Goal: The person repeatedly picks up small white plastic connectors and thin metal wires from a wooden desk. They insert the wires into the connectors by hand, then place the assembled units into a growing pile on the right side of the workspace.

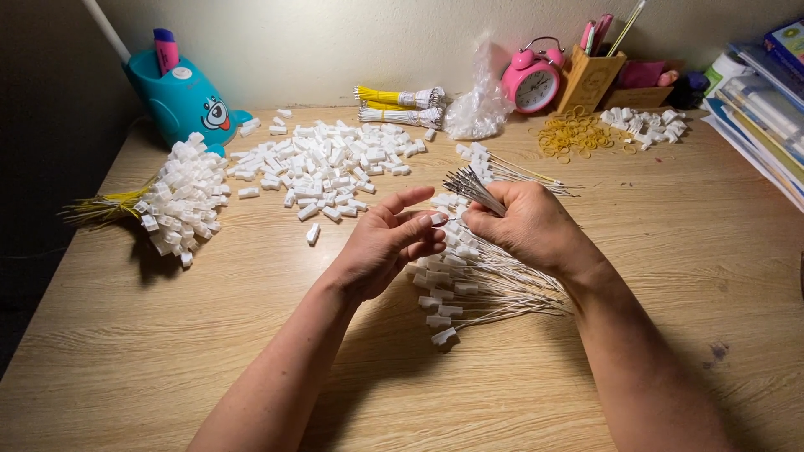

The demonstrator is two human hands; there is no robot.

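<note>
Left hand (389, 243) pinches one white connector (438, 218); right hand (523, 226) clenches bare wires (473, 186). Capped wires (469, 289) fan below; loose pile of connectors (322, 172) remains large. Roughly midway, judging.

At my desk at home, where piecework has taken over the wooden tabletop (167, 351): heaps of small white plastic connectors (322, 167), bundles of yellow and white wires (400, 106) and a scatter of rubber bands (575, 132) share the surface with a pink twin-bell alarm clock (533, 79), a teal cartoon-faced desk lamp base (182, 99), a wooden pen holder (590, 77) and a stack of books (766, 92) against a plain wall. Household things beside small assembly parts mark this as a home workspace, not a factory.
</note>
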